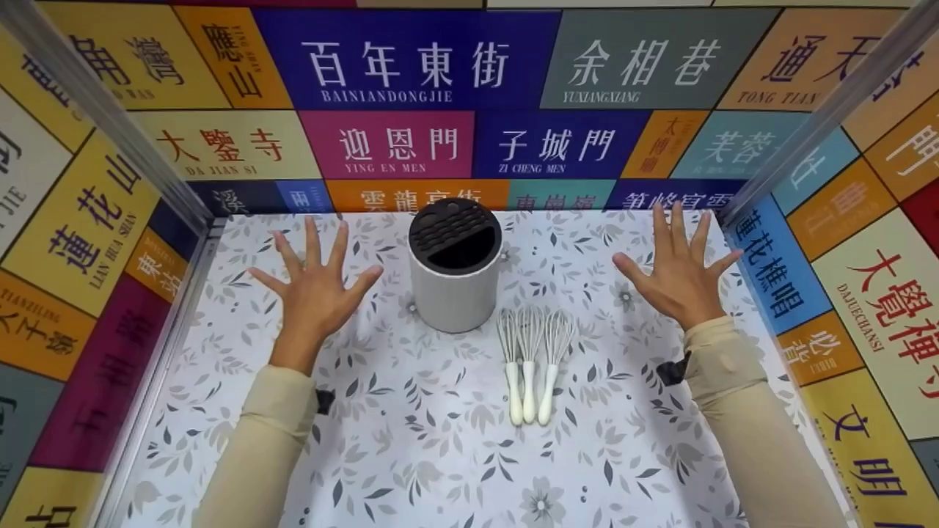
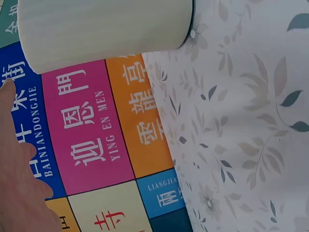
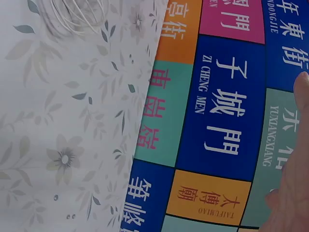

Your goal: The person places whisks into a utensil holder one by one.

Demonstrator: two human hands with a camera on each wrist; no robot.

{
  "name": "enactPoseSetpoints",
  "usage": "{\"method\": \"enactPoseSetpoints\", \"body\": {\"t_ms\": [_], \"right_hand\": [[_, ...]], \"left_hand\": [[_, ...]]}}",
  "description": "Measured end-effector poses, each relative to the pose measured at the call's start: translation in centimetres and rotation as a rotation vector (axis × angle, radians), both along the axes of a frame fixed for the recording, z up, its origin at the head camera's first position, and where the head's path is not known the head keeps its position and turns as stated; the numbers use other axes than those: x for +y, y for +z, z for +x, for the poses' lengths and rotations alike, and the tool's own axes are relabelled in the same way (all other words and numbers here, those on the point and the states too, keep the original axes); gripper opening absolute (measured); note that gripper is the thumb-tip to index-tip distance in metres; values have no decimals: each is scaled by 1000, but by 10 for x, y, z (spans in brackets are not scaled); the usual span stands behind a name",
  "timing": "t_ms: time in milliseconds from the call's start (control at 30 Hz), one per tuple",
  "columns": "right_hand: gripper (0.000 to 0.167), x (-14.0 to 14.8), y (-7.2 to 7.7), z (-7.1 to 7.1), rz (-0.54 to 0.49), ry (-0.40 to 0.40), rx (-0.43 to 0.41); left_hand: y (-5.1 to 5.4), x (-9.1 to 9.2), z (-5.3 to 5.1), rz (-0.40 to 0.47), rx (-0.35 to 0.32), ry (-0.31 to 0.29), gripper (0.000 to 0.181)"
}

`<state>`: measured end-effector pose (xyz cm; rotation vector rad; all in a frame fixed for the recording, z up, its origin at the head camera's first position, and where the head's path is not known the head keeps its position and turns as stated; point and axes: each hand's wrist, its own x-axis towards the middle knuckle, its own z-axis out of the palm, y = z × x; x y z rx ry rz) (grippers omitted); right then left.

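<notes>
Both hands are spread with straight fingers and hold nothing. My left hand [image 1: 314, 290] is raised left of a white utensil holder [image 1: 453, 297], which stands upright under a black slotted lid [image 1: 456, 233]. On the other side, my right hand [image 1: 681, 275] is up over the right part of the table. Three whisks with cream handles [image 1: 529, 392] lie side by side in front of the holder, a little to its right, wire ends away from me. In the left wrist view the holder's white side [image 2: 106, 29] shows; the right wrist view catches whisk wires [image 3: 79, 17].
The table [image 1: 411, 455] wears a white cover printed with grey leaves and flowers. Colourful panels with Chinese lettering form a back wall [image 1: 389, 143] and side walls [image 1: 873, 308]. Clear strips [image 1: 158, 158] run along the corners.
</notes>
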<state>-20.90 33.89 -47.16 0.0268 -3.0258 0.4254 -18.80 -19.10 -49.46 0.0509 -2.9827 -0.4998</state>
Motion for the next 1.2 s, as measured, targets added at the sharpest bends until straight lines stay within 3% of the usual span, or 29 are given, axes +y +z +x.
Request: {"method": "enactPoseSetpoints", "body": {"t_ms": [300, 467, 867, 1033, 1200], "right_hand": [[98, -5, -16, 25, -104, 29, -148], [94, -7, -27, 38, -180, 53, -190], [87, -24, -57, 58, -375, 85, -253], [87, -33, -70, 64, -411, 86, -273], [90, -40, -78, 71, -503, 40, -361]], "left_hand": [[3, 20, 6, 118, -76, -40, 83], [6, 37, 6, 220, -84, -46, 73], [7, 72, 0, 545, 42, -122, 58], [1, 84, -5, 642, 71, -145, 54], [-6, 92, -10, 718, 71, -145, 55]]}}
